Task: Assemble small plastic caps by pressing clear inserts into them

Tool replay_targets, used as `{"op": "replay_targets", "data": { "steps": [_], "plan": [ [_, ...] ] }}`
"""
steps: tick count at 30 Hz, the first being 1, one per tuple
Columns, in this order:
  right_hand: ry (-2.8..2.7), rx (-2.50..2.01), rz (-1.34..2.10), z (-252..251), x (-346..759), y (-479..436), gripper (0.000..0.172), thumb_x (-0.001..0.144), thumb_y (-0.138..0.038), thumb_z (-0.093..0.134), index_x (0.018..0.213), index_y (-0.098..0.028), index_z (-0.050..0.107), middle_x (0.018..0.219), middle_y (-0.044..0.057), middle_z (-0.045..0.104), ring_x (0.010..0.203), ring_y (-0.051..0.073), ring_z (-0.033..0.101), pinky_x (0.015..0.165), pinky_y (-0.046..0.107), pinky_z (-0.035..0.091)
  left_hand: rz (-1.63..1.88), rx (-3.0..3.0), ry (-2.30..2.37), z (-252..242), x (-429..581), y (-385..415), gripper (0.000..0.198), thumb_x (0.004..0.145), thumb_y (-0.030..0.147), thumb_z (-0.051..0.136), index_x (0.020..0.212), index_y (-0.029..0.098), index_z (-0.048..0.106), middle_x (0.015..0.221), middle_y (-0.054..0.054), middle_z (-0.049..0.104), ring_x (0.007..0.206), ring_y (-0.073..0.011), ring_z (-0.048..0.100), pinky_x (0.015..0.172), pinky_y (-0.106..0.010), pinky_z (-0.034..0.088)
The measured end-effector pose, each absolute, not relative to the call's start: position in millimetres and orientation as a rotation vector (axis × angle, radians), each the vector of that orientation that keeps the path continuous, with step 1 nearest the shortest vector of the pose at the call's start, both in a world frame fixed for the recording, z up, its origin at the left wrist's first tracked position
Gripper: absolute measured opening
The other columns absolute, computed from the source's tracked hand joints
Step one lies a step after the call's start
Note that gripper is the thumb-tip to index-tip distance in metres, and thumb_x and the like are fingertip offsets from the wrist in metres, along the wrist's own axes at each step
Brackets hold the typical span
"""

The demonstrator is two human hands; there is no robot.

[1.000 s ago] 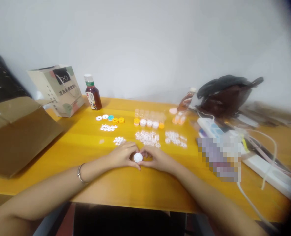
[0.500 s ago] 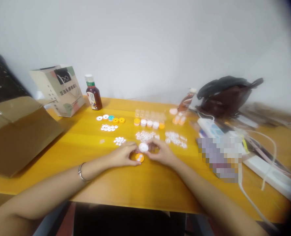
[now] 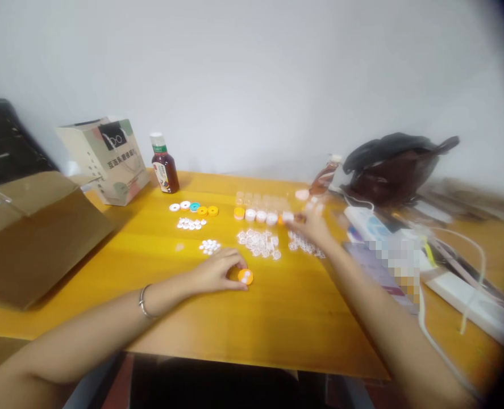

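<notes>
My left hand (image 3: 215, 271) rests on the yellow table (image 3: 277, 318), its fingers curled round a small orange disc with a white centre (image 3: 245, 277). My right hand (image 3: 313, 224) is stretched out to the far right and blurred by motion. Its fingertips pinch a white cap (image 3: 287, 216) at the right end of a row of orange and white caps (image 3: 255, 215). Heaps of tiny white pieces (image 3: 258, 241) lie between the two hands.
A cardboard box (image 3: 30, 238), a paper bag (image 3: 107, 159) and a brown bottle (image 3: 164, 165) stand at the left. A row of coloured rings (image 3: 194, 207) lies behind more white pieces. A dark bag (image 3: 392, 167), a power strip (image 3: 366, 218) and cables crowd the right.
My right hand lifted the white cap off the orange disc and carried it right and away to the row of caps. My left hand stayed on the disc.
</notes>
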State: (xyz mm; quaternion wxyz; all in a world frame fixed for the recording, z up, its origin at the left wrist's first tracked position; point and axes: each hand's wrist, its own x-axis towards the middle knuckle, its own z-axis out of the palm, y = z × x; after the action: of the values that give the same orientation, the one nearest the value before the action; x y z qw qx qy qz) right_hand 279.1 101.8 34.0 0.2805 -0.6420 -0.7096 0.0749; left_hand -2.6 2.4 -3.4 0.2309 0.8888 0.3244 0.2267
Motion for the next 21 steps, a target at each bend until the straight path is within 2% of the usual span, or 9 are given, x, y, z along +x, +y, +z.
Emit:
{"op": "replay_targets", "data": {
  "steps": [13,21],
  "plan": [
    [-1.982,-1.734,0.238,24,276,112,0.03,0.071,-0.042,0.056,0.072,-0.014,0.065,0.054,0.001,0.056,0.053,0.014,0.049,0.049,0.024,0.032,0.617,2.466,0.883,-3,-3,2,0.037,0.075,0.049,0.063,0.094,0.019,0.055,0.091,-0.004,0.055,0.085,-0.0186,0.05,0.077,-0.031,0.04],
    [-1.891,-1.745,0.307,28,279,110,0.044,0.067,-0.04,0.063,0.099,-0.01,0.064,0.081,0.009,0.062,0.071,0.02,0.057,0.062,0.029,0.042,0.636,2.474,0.87,-2,-3,1,0.036,0.074,0.048,0.064,0.094,0.019,0.055,0.091,-0.004,0.055,0.085,-0.0187,0.05,0.079,-0.032,0.04]
  ]
}}
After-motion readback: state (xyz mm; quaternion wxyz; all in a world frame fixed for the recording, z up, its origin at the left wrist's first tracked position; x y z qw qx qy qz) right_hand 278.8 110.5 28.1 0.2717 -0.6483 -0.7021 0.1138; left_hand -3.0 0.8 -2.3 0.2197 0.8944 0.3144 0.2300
